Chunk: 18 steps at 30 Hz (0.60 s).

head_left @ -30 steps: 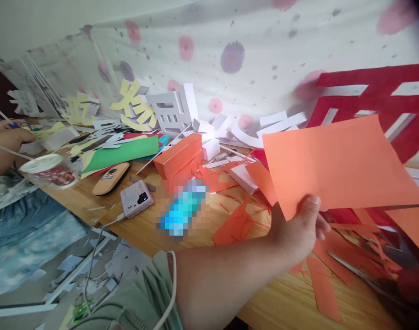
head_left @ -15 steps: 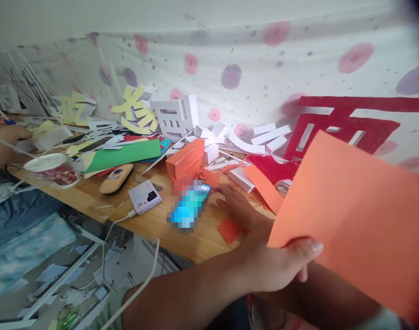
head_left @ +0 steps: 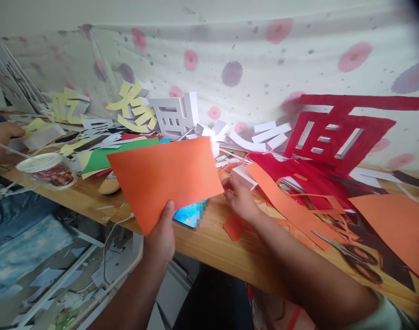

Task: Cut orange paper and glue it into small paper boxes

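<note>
An orange paper sheet [head_left: 171, 174] is held up over the table, tilted toward me. My left hand [head_left: 161, 236] grips its lower edge, thumb on the near face. At the sheet's right corner is my right hand [head_left: 242, 199], fingers curled and closed at the corner. A lit phone [head_left: 190, 215] lies on the table, partly covered by the sheet. Just beyond my right hand sits a white block [head_left: 244, 176]. Long orange paper strips [head_left: 274, 195] and a small orange scrap [head_left: 233, 227] lie close to it.
Scissors [head_left: 358, 259] lie at the right beside another orange sheet [head_left: 394, 224]. A red cut-out character [head_left: 333, 133] leans on the flowered cloth. White and yellow cut-outs [head_left: 132, 105] stand along the back. A paper cup [head_left: 47, 169] is at left, near another person's hand [head_left: 5, 137].
My left hand has swung the orange sheet from the right to the middle, now covering the orange box and part of the phone. My right hand has shifted slightly right.
</note>
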Motion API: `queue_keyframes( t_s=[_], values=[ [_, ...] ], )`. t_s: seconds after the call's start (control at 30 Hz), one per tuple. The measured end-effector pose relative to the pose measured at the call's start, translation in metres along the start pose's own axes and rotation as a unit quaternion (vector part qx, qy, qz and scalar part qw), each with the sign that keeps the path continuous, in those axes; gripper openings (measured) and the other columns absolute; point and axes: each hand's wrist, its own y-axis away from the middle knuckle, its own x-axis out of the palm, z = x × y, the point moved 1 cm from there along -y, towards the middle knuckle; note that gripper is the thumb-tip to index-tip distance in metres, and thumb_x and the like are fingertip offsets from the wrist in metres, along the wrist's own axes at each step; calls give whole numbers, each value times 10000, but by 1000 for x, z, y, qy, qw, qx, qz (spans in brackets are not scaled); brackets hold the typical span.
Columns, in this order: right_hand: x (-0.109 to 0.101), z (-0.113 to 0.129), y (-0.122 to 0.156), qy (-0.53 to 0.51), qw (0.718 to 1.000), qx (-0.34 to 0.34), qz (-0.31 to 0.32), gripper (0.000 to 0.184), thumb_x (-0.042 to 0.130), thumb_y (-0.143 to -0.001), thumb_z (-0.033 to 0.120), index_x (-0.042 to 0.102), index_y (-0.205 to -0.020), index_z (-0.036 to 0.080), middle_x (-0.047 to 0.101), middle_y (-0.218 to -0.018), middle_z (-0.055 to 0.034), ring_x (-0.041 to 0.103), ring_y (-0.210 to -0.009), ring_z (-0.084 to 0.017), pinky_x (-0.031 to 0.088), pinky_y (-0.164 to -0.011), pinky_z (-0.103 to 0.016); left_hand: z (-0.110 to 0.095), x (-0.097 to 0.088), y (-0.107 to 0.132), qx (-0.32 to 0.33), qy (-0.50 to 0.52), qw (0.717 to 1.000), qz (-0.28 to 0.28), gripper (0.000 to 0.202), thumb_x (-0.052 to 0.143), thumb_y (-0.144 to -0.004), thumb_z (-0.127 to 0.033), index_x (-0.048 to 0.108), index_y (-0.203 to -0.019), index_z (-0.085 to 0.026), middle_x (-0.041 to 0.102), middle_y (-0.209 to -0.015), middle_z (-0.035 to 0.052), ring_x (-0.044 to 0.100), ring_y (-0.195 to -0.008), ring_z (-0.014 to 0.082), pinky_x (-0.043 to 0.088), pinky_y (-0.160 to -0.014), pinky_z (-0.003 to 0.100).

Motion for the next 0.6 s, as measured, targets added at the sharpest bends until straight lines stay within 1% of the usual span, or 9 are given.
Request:
queue_keyframes(
  t_s=[0.03,0.07,0.13,0.2,0.3,0.37,0.47,0.53,0.6],
  values=[
    [0,2,7,3,1000,5,11,158,539,-935,218,603,-1065,156,654,-1025,-57,630,-898,-173,531,-805,-357,-1,2,-7,7,27,999,-16,335,727,-755,-268,619,-1073,-282,661,-1143,-14,572,-1156,206,496,-989,391],
    [2,5,14,7,1000,9,25,123,531,-912,161,604,-1011,160,665,-954,-43,630,-852,-167,523,-773,-333,-2,4,-12,-1,43,999,-23,413,735,-741,-221,602,-1128,-277,646,-1194,-2,573,-1167,217,508,-981,407],
    [7,15,28,17,998,11,56,151,523,-849,90,597,-943,182,675,-889,-39,625,-818,-176,498,-724,-304,-2,5,-18,-38,52,998,-16,501,723,-737,-165,574,-1205,-264,622,-1260,20,577,-1176,225,500,-995,424],
    [12,26,40,25,996,8,85,173,543,-813,97,596,-949,189,686,-893,-50,628,-835,-200,479,-702,-301,-1,4,-18,-80,57,995,-8,532,703,-757,-166,547,-1256,-261,611,-1291,34,594,-1161,219,461,-1035,440],
    [14,33,49,28,993,14,114,241,548,-804,119,588,-1034,176,705,-902,-67,643,-833,-213,468,-685,-292,4,4,-10,-132,63,989,29,510,696,-784,-244,544,-1270,-270,601,-1315,53,643,-1082,225,425,-1053,480],
    [9,29,50,32,993,30,113,295,543,-802,124,577,-1093,159,710,-935,-90,650,-832,-222,467,-686,-298,8,10,0,-154,80,983,58,507,708,-778,-267,552,-1260,-289,573,-1354,54,634,-1101,243,414,-1053,500],
    [-5,11,49,40,994,51,93,329,541,-790,118,589,-1114,159,706,-1000,-113,654,-878,-251,475,-737,-334,15,27,19,-185,112,971,103,536,726,-762,-278,544,-1266,-305,532,-1404,54,573,-1192,270,396,-1053,508],
    [-19,-4,49,39,995,53,71,378,534,-788,104,584,-1155,179,687,-1095,-117,639,-972,-273,481,-802,-365,21,40,31,-218,123,957,145,520,730,-759,-315,558,-1249,-294,546,-1388,63,565,-1196,271,412,-1027,491],
    [-34,-19,50,32,997,47,45,415,507,-827,123,549,-1228,219,651,-1203,-102,610,-1065,-281,487,-846,-390,27,52,39,-241,122,946,182,495,746,-739,-342,589,-1205,-280,578,-1346,68,586,-1152,263,455,-964,456]
  ],
)
